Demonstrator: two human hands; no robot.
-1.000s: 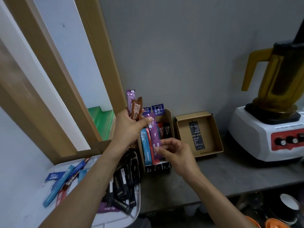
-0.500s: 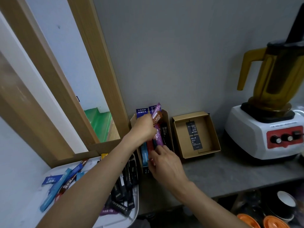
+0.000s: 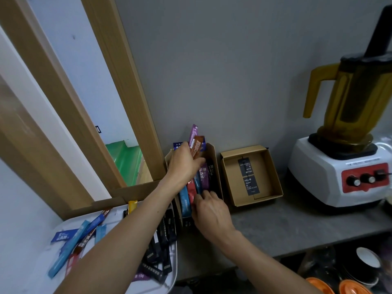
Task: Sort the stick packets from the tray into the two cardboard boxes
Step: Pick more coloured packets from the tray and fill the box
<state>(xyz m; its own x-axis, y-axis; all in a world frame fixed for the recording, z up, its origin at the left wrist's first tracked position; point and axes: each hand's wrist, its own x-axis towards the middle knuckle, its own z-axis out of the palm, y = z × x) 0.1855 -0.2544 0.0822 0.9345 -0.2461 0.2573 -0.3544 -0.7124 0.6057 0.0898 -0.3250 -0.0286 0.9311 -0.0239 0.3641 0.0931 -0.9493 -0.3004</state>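
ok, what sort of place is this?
Probably a drinks prep corner in a café or kitchen: a blender stands on the grey counter, cups sit below it, and stick packets lie on a white tray.

A white-based blender [image 3: 341,170] with an amber jug stands at the right on the grey counter [image 3: 275,225], orange lids [image 3: 337,286] at lower right.

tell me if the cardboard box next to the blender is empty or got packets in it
No packets: the open brown cardboard box shows only a black printed label lying on its bare floor.
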